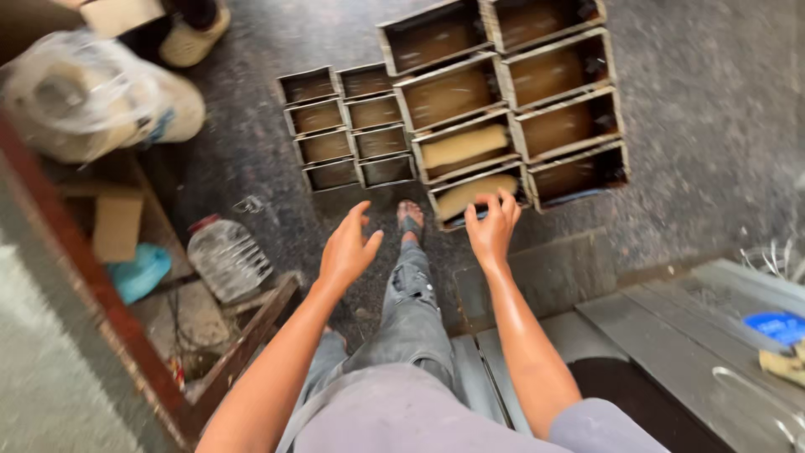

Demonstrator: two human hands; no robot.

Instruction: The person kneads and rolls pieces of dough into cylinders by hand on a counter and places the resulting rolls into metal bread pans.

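— The bread tins (470, 117) lie in rows on the floor (713, 126); two near ones hold dough (464, 144).

— Both hands are empty, fingers spread: right hand (492, 226) over the nearest tin, left hand (348, 249) in mid-air.

— Risk: the sandalled foot (409, 220) beside them could kick one.

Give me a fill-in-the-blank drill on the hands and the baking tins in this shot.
1. The metal tins stand in rows on the ____.
2. The right hand reaches over a tin that holds pale ____.
3. The left hand is open and holds ____.
4. The clear plastic bottle lies on the person's ____ side.

Missing words: floor; dough; nothing; left
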